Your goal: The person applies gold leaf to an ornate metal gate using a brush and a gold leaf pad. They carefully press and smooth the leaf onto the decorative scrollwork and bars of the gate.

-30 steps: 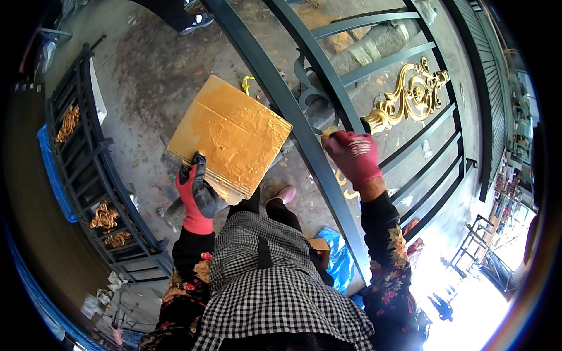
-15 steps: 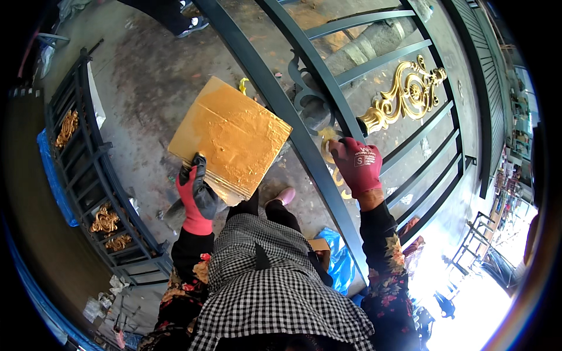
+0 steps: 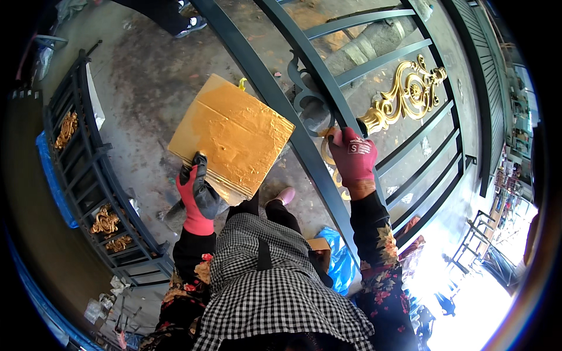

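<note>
My left hand (image 3: 200, 190), in a red and black glove, grips the lower left edge of a stack of cardboard (image 3: 234, 137) smeared with gold paint. In a red glove, my right hand (image 3: 355, 155) is closed at the dark metal railing (image 3: 322, 73), beside its scrollwork. A small yellowish thing (image 3: 324, 133) shows at those fingertips; most of it is hidden, so its kind is unclear. Above my hand, a scroll (image 3: 303, 90) is still dark, while a lower one (image 3: 338, 182) shows gold. A shiny gold ornament (image 3: 410, 93) sits between the bars to the right.
A second dark railing (image 3: 88, 169) with gold ornaments stands at the left. A wrapped grey roll (image 3: 372, 47) lies beneath the bars. Blue plastic (image 3: 339, 260) lies near my feet. Another person's shoe (image 3: 192, 25) shows at the top.
My right hand has moved slightly up and left, closer to the scrollwork, and now covers more of the yellowish thing. The cardboard in my left hand has barely shifted.
</note>
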The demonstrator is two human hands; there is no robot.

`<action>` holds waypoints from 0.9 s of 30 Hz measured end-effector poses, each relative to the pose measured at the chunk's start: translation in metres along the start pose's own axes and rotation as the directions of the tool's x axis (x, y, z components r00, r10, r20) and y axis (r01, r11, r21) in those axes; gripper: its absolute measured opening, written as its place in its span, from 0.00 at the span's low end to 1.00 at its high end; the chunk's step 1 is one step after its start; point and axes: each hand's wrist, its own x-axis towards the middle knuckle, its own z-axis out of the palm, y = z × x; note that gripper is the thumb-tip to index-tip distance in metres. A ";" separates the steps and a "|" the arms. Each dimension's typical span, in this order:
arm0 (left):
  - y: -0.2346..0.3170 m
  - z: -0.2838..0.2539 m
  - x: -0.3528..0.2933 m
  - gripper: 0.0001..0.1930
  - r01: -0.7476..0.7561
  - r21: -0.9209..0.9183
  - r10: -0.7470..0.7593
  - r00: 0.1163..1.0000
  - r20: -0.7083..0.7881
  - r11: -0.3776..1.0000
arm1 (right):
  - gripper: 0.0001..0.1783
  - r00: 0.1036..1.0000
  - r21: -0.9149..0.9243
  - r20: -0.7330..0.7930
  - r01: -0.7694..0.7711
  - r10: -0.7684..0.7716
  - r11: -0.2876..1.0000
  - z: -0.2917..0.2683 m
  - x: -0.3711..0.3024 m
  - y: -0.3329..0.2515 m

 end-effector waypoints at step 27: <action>-0.015 -0.011 0.037 0.16 -0.062 0.175 0.046 0.995 0.094 0.983 | 0.17 0.956 0.003 0.055 -0.290 0.289 0.957 -0.016 -0.018 -0.007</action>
